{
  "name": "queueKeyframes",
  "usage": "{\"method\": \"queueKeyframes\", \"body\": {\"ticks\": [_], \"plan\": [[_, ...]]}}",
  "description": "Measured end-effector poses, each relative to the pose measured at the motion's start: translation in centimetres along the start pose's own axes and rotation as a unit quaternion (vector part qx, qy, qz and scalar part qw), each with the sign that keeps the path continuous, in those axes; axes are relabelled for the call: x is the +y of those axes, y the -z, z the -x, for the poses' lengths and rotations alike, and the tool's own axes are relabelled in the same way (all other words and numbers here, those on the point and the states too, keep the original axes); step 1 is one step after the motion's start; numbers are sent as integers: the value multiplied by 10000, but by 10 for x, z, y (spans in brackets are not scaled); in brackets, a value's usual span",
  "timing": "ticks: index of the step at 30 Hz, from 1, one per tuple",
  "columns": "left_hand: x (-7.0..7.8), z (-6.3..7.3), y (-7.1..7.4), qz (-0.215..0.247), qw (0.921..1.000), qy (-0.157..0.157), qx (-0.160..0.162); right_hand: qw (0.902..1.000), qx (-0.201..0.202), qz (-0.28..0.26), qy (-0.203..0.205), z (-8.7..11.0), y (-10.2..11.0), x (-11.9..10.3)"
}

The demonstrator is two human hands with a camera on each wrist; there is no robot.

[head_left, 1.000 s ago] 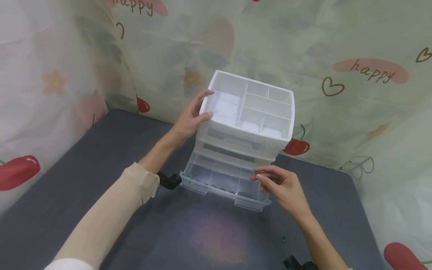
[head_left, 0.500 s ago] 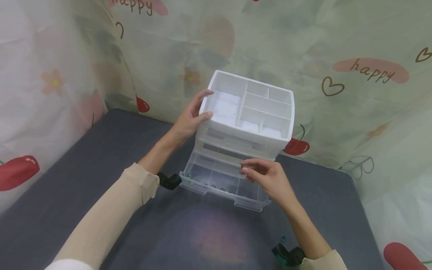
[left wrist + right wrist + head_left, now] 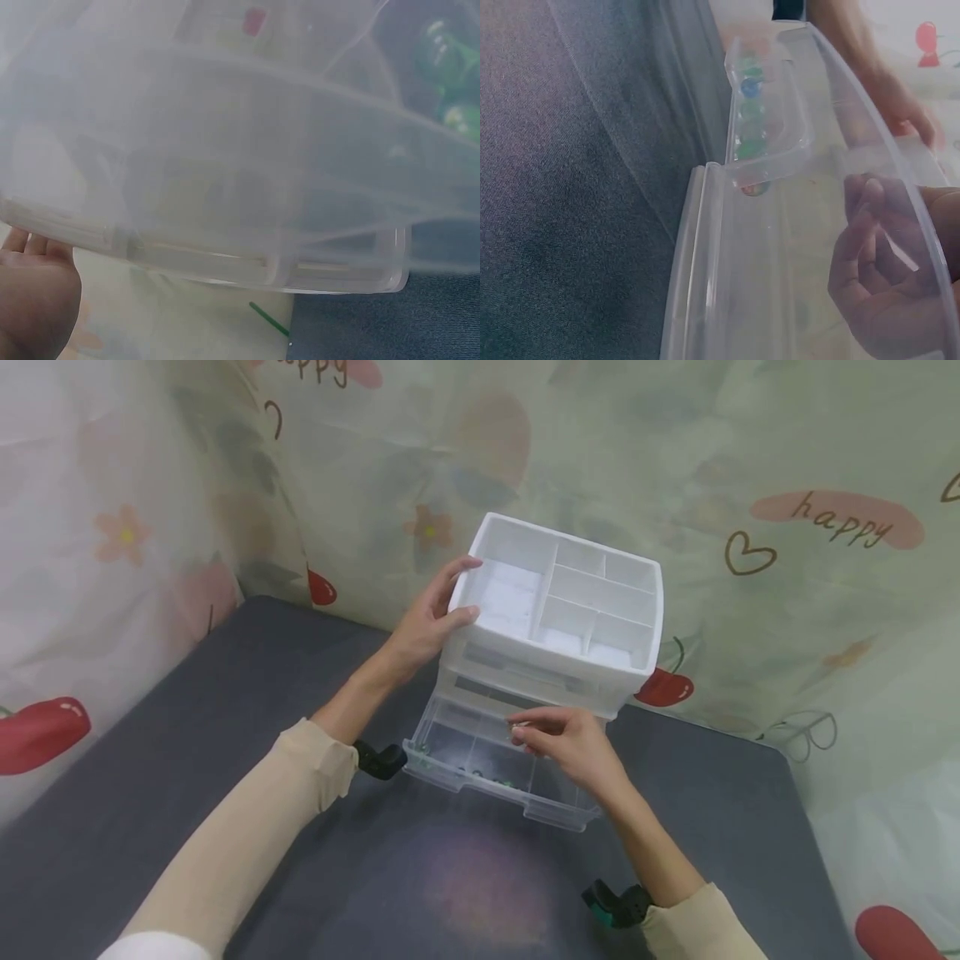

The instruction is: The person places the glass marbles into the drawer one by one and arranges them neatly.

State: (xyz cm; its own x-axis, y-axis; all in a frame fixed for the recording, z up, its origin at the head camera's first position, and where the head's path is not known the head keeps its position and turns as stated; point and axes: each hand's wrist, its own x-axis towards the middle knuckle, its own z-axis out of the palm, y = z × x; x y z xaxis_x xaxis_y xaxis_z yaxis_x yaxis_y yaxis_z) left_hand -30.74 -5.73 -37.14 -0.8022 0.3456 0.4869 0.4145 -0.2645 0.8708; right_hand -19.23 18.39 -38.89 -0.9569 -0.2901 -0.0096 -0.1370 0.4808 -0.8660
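Note:
A white desktop organizer [image 3: 540, 652] with a divided top tray stands on the dark table. My left hand [image 3: 422, 625] grips the tray's left rim, thumb at the front and fingers over the side. Below, a clear drawer [image 3: 555, 812] is pulled out; several green marbles [image 3: 751, 146] and a blue marble [image 3: 751, 88] lie along its front. Over the drawer's middle, my right hand [image 3: 573, 747] pinches a small shiny marble [image 3: 517, 725], mostly hidden by the fingertips. In the right wrist view, the same hand shows through the clear drawer wall.
The dark table [image 3: 360, 877] stretches around the organizer. Behind it hangs a patterned curtain [image 3: 660, 460], close to the table's back edge. A black wrist camera [image 3: 617, 906] sits by the right forearm, another beside the drawer's left end.
My right hand has moved left across the drawer, still pinching the small marble. The blue marble seen on the table at right is now out of sight behind the right wrist. The left hand stays put.

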Motion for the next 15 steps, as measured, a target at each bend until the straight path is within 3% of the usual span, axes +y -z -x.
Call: {"method": "queueKeyframes", "body": {"ticks": [3, 8, 15], "plan": [[0, 0, 0, 15, 10000, 32, 44, 9997, -77, 113, -201, -5, -2, -1], [1, 0, -1, -24, 9999, 73, 68, 9980, -293, -139, -535, -13, -5, -1], [1, 1, -1, -141, 9998, 84, 86, 9953, -286, -322, -872, -19, -9, 0]]}}
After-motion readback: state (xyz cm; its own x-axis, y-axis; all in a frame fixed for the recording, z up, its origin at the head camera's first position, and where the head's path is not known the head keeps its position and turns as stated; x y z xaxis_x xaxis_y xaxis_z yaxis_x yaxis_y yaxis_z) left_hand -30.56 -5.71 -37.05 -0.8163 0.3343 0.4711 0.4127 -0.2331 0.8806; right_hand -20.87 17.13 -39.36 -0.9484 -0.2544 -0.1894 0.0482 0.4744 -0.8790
